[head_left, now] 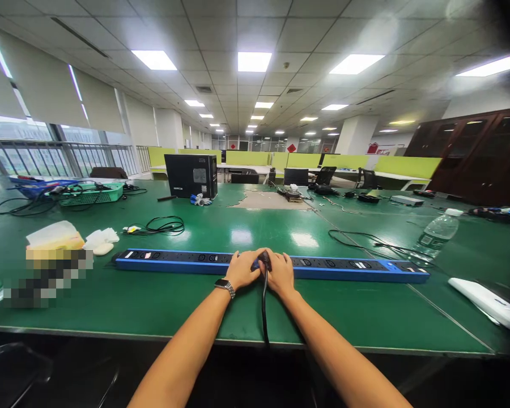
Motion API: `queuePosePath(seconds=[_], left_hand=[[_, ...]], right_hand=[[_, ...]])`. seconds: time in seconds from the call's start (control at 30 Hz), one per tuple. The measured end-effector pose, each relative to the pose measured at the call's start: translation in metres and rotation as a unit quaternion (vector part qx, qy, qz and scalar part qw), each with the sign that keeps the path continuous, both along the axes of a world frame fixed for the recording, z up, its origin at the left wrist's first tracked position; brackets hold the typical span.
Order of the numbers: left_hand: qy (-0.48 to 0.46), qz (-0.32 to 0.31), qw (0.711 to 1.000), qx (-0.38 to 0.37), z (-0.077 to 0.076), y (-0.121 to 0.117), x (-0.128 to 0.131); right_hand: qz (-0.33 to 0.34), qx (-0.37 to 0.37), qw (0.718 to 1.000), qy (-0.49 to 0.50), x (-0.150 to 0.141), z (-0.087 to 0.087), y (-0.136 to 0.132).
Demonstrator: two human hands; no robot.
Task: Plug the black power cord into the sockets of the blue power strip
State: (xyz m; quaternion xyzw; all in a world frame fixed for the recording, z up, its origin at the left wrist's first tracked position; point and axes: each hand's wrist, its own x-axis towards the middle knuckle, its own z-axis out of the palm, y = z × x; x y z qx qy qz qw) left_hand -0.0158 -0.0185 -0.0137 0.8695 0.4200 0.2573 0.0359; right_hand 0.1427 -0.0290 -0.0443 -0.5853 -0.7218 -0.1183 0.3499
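Observation:
A long blue power strip (344, 268) with a black socket face lies across the green table in front of me. At its middle, my left hand (243, 268) and my right hand (281, 272) come together around a black power plug (264, 258). Both hands have their fingers closed on the plug and rest against the strip. From the plug a thick black cord (264, 306) hangs toward me over the table's front edge. My hands hide the sockets under them, so how far the plug sits in one cannot be seen.
Left on the green table (153, 306) are a tissue pack (55, 235), a coiled black cable (165, 225) and a green basket (91, 194). A black computer case (191, 175) stands behind. To the right are a water bottle (440, 232) and a white device (488, 302).

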Motion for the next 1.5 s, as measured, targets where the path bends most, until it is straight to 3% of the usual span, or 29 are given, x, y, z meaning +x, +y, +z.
queuePosePath(seconds=[0.1,0.27,0.5,1.0,1.3,1.5], left_hand=[[0.021,0.012,1.0,0.002,0.001,0.004,-0.008],[0.047,0.087,0.995,0.014,-0.004,0.008,-0.028],[0.068,0.123,0.989,0.044,-0.014,-0.006,-0.031],[0.063,0.104,0.988,0.091,-0.015,-0.033,-0.044],[0.06,0.103,0.989,0.083,-0.01,-0.04,-0.061],[0.059,0.105,0.99,0.071,-0.008,-0.041,-0.068]], right_hand=[[-0.007,-0.009,1.0,0.007,-0.001,0.0,0.0],[-0.017,-0.024,0.999,0.02,-0.003,0.004,-0.001],[-0.014,-0.046,0.998,0.038,-0.006,0.009,-0.011],[0.008,-0.097,0.994,0.044,-0.012,0.018,-0.033],[0.014,-0.112,0.994,0.015,-0.028,0.025,-0.041],[0.036,-0.109,0.993,-0.016,-0.022,0.031,-0.036]])
